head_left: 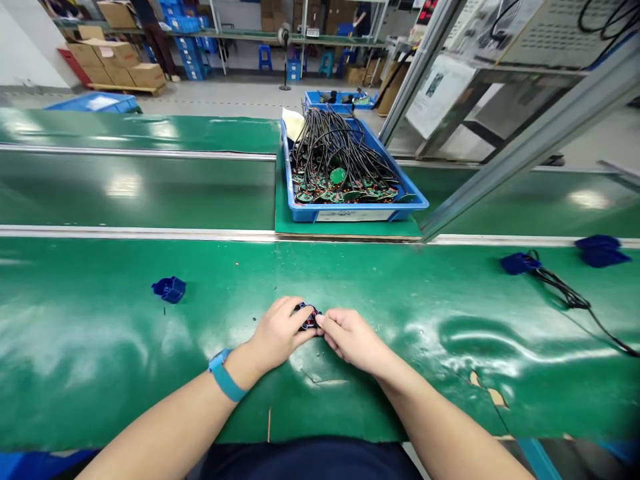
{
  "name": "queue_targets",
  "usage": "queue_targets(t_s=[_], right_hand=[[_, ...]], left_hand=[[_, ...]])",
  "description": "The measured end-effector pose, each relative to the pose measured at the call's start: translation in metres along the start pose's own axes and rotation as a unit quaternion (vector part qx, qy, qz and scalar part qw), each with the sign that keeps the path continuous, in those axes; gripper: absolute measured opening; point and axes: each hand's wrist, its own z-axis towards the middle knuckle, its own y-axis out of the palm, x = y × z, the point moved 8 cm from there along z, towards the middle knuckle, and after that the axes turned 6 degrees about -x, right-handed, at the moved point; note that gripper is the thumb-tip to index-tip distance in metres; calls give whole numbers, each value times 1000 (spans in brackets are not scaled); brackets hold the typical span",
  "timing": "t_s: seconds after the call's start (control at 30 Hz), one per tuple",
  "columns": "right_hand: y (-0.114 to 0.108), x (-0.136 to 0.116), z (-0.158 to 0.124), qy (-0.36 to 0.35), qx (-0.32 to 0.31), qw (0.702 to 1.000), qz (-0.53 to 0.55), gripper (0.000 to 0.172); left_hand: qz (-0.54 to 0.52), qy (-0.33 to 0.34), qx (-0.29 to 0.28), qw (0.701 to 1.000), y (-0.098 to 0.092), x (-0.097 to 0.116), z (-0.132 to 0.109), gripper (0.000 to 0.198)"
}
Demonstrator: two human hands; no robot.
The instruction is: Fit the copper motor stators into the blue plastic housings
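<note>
On the green work surface in front of me, my left hand [280, 333] is closed around a small dark blue plastic housing [309, 317]. Red and black wires show inside the housing, though my fingers cover much of it. My right hand [353, 337] pinches at the housing's right edge, thumb and forefinger together. What exactly lies between those fingertips is too small to make out. Farther left sits a separate blue plastic housing part [170, 289], apart from both hands.
Beyond my hands, a blue tray [350, 212] holds many black cables and round green circuit boards. At the right lie a blue part with a coiled black cable [565, 290] and another blue part [601, 251]. A slanted metal post [500, 153] rises beside the tray.
</note>
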Motion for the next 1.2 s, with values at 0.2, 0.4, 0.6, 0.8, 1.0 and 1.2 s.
queue_targets(t_s=[0.2,0.4,0.6,0.8,1.0,1.2], right_hand=[[0,1,0,5,-13,1000,20,50],[-5,5,5,1,-20,1000,11,52],[-9,4,7,-26,-23,999,0,52],[-9,8,12,-20,-36,999,-4,54],[-12,12,15,-5,-19,999,-41,50],[-19,-1,10,-49,119,987,-97,30]], left_hand=[[8,0,-4,1000,0,2,0,31],[7,3,-1,1000,1,0,0,35],[14,3,-3,1000,1,1,0,34],[11,10,12,1000,-1,3,0,33],[-14,8,23,1000,-4,2,-1,36],[17,10,26,999,-1,0,-5,41]])
